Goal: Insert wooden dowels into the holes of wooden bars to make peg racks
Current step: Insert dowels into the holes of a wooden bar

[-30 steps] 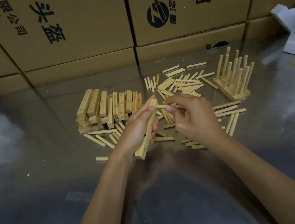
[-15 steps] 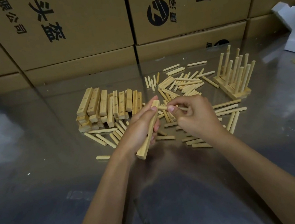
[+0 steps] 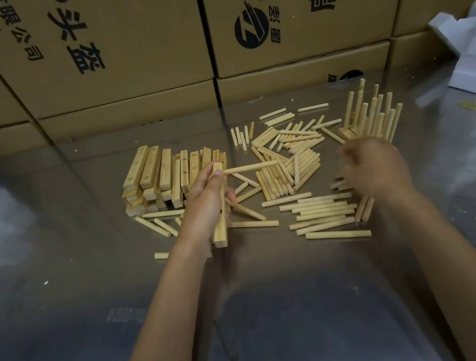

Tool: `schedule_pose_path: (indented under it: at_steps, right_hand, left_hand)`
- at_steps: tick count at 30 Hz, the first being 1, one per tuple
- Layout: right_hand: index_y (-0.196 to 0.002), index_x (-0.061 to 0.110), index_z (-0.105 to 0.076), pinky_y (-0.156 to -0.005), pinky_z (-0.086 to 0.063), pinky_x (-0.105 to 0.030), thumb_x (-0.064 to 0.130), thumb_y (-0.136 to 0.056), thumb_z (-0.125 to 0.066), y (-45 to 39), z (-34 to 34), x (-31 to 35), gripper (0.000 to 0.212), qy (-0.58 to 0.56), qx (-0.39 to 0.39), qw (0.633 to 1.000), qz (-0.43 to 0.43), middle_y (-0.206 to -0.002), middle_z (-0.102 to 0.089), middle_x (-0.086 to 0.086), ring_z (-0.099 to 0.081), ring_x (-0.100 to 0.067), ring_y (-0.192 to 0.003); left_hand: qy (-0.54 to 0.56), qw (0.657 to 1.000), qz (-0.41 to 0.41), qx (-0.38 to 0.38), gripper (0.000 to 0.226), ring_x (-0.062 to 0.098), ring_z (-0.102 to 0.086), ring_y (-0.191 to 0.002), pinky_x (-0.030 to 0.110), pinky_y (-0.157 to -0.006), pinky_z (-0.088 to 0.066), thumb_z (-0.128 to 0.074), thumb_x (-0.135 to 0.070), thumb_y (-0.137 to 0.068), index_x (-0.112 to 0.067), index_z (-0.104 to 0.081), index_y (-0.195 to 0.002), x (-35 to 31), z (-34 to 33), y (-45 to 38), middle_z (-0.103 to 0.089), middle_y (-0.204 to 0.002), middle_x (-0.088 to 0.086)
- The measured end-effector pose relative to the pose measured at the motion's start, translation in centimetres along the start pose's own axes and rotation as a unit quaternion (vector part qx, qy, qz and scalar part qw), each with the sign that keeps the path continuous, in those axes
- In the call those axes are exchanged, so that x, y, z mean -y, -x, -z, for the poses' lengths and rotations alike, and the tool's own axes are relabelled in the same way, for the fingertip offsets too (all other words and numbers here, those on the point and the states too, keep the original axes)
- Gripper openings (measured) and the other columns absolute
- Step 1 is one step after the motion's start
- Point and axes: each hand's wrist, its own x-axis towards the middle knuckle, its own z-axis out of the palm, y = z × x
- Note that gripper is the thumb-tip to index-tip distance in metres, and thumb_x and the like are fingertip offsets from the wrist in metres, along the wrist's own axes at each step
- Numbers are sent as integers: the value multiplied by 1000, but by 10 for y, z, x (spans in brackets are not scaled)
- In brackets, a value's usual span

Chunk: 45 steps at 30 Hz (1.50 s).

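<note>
My left hand (image 3: pixel 207 205) grips a wooden bar (image 3: pixel 222 224) held lengthwise above the table. One dowel (image 3: pixel 250 167) sticks out sideways to the right from the hole near the bar's far end. My right hand (image 3: pixel 376 170) is blurred, away from the bar, over the loose dowels (image 3: pixel 322 215) on the right; its fingers are too blurred to read. A stack of bars (image 3: pixel 164 177) lies to the left and a heap of dowels (image 3: pixel 290 156) lies behind.
Finished peg racks (image 3: pixel 369 116) stand upright at the back right. Cardboard boxes (image 3: pixel 130 43) wall off the far side of the shiny metal table (image 3: pixel 64 291). White foam pieces (image 3: pixel 474 43) lie at the far right.
My right hand let go of the dowel, which now stays in the bar's end hole, and swept right over the loose dowels. My left hand still holds the bar.
</note>
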Motion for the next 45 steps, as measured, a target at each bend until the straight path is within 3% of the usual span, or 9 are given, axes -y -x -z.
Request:
schedule_pose_path:
  at_steps: [3, 8, 14, 17, 20, 28, 33, 42, 45]
  right_hand:
    - [-99, 16, -74, -101, -45, -46, 16, -89, -60, -3, -5, -12, 17, 44, 67, 994, -76, -122, -53, -17, -49, -37, -118]
    - [-76, 27, -67, -100, -28, -42, 19, -91, -59, -4, -8, -10, 19, 67, 50, 995, -46, -100, -60, -5, -37, -31, -124]
    - [-103, 18, -56, -103, -37, -47, 14, -96, -54, 8, -11, 18, 8, -44, -11, 993, 111, -95, -62, 4, -58, -24, -103]
    - [-104, 26, -58, -91, -48, -42, 17, -96, -57, 30, -13, 55, 12, -181, 71, 958, 211, -90, -62, 15, -62, -10, -87]
    - [-105, 27, -65, -89, -39, -36, 14, -95, -59, 54, -28, 79, 18, -199, 108, 925, 304, -94, -63, 17, -55, -7, -92]
    - [-115, 22, -73, -76, -43, -34, 14, -93, -62, 65, -41, 88, 26, -155, 22, 927, 340, -91, -66, 8, -48, -15, -88]
    - [-112, 19, -74, -71, -41, -29, 11, -91, -62, 66, -42, 87, 25, -136, 9, 925, 355, -86, -65, 6, -48, -16, -83]
    - [-103, 16, -75, -74, -30, -24, 8, -88, -64, 65, -40, 90, 20, -117, 2, 914, 388, -83, -67, 5, -43, -12, -78]
    - [-104, 15, -74, -75, -32, -26, 7, -89, -63, 65, -39, 90, 20, -115, 1, 915, 386, -86, -67, 5, -43, -12, -79]
  left_hand:
    - [5, 1000, 8, -8, 35, 8, -46, -47, 24, -43, -39, -44, -37, -106, -41, -49, -140, 0, -2, -1, -61, -64, -3]
    - [5, 1000, 8, -1, 30, 10, -48, -57, 27, -49, -39, -42, -41, -105, -40, -47, -136, 1, -6, -1, -64, -68, -2]
    - [66, 995, 68, -14, 37, 12, -44, -43, 24, -37, -37, -43, -42, -104, -15, -58, -124, 1, -4, -3, -59, -66, 3]
    - [103, 989, 107, -18, 38, 11, -45, -42, 23, -37, -37, -47, -45, -102, -15, -60, -122, 1, 0, -4, -52, -62, 0]
    - [121, 986, 114, 2, 41, 12, -43, -41, 22, -37, -36, -48, -45, -101, -13, -57, -125, 2, 1, -4, -48, -60, 0]
    - [113, 986, 121, 28, 41, 14, -41, -37, 20, -35, -32, -46, -48, -101, -12, -54, -117, 0, -6, 0, -45, -53, 2]
    - [81, 990, 114, 36, 50, 14, -39, -35, 18, -36, -30, -38, -51, -103, -12, -57, -78, -3, -11, 8, -43, -48, 2]
    - [104, 989, 105, 2, 38, 15, -37, -37, 20, -36, -30, -36, -46, -105, -13, -54, -111, -3, -14, 11, -42, -49, 2]
    - [106, 989, 101, 5, 40, 14, -37, -35, 19, -35, -30, -37, -47, -105, -12, -56, -106, -3, -17, 9, -42, -47, 2]
